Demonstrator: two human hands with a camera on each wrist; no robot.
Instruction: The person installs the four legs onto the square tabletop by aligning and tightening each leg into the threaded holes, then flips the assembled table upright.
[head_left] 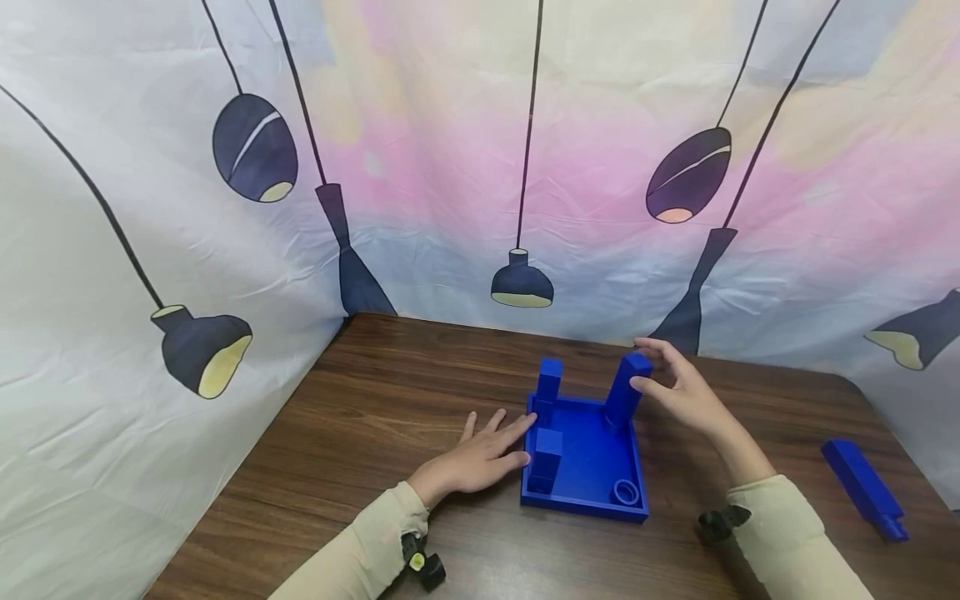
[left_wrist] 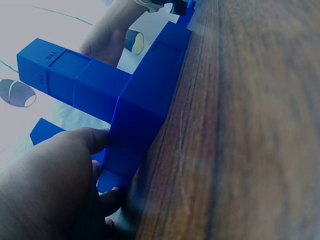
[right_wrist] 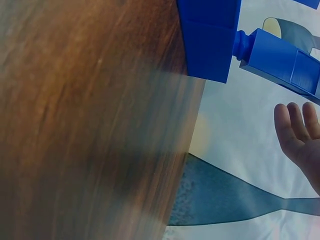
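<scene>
Wooden worktop (head_left: 375, 400), dark brown grain. On it, a shallow square blue tray (head_left: 592, 450) with low raised walls, lying flat, open side up.

Right hand (head_left: 686, 400) at the tray's far right corner. Its grip is closed about the upper part of the far-right post (head_left: 624, 396), thumb on the near side, a finger behind the top. Right wrist view: a round, ridged neck (right_wrist: 242, 46) shows between this post and the tray. How deep the peg sits, cannot tell.

Left hand (head_left: 476, 458) at the tray's left wall, fingers spread and mostly straight, grip open; fingertips and thumb touch the wall.

Two more square blue posts stand along the left side: far-left post (head_left: 549, 383) in the back corner, near-left post (head_left: 546, 458) in the front corner. Left wrist view: the near-left post bears the figures 119 and 118 and a thin seam across its length. Near right corner: ring-shaped socket (head_left: 626, 493), no post on it.

Loose post (head_left: 862, 487) lies on its side well right of the tray, narrow peg end (head_left: 892, 527) toward the person.

Behind: pastel cloth (head_left: 450, 183) printed with dark hanging lamps (head_left: 522, 282). Pale sleeves (head_left: 367, 533) on both arms.
</scene>
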